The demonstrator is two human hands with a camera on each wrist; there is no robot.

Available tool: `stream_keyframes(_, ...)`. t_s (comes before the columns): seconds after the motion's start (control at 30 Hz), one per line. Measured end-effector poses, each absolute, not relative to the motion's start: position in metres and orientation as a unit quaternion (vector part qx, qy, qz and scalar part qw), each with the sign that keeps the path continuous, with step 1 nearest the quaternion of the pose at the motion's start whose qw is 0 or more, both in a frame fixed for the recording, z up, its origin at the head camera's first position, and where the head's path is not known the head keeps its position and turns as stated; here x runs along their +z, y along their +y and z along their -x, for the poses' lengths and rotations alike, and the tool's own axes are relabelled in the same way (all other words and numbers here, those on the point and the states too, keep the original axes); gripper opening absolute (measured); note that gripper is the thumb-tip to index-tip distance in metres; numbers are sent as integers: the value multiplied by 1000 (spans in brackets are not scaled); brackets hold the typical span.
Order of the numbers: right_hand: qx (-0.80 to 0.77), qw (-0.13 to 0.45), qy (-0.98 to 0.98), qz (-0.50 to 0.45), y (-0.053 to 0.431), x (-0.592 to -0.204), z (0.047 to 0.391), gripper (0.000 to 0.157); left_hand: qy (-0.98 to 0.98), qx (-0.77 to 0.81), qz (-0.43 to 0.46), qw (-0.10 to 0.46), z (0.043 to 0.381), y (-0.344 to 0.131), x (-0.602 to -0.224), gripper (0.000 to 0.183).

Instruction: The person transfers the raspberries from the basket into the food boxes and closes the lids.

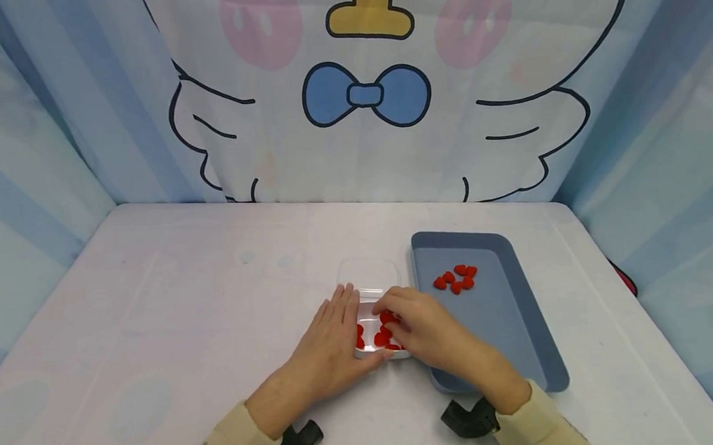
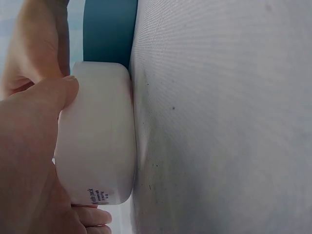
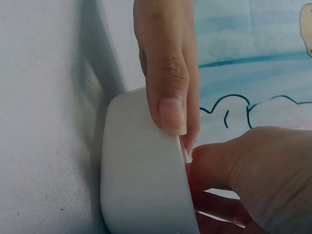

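Observation:
A small white box (image 2: 97, 136) stands on the table with several small red pieces (image 1: 380, 339) inside it. My left hand (image 1: 327, 350) lies along its left side, fingers straight, while the thumb (image 3: 170, 109) rests across the near rim. Over the box's right part, my right hand (image 1: 427, 324) reaches in with bent fingers and pinches a red piece (image 1: 387, 316) between thumb and forefinger. The right fingers partly hide the contents. Behind the box lies its clear lid (image 1: 368, 274), flipped back.
A blue-grey tray (image 1: 503, 315) sits right of the box, its near left edge close beside it. Several more red pieces (image 1: 456, 287) lie toward the tray's far end. White cloth covers the table (image 1: 184, 315), and printed curtains (image 1: 371, 153) stand behind and at both sides.

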State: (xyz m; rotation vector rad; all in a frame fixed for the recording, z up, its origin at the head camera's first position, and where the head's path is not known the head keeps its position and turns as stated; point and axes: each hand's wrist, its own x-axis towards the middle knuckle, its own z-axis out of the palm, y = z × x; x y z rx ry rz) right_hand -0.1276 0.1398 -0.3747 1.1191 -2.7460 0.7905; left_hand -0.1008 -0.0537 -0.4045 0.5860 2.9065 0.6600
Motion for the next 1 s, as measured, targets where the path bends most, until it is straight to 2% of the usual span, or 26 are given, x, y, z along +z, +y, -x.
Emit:
stream_keyframes(0.33,266,30,-886,-380,140,-376,126,27,954,218,-201,45,100,-54,-405,103)
stream_keyframes(0.5,266,56,-884,-381,144,-370,127,24,955,217,-197,49,100,-53,-405,103)
stream_keyframes(0.8,278,107,-895,-333,164,-359,135,28,956,214,-192,52,100,-53,-404,104)
stream_keyframes(1.0,275,142,-903,-299,180,-356,143,22,958,213,-185,56,100,-53,-405,105)
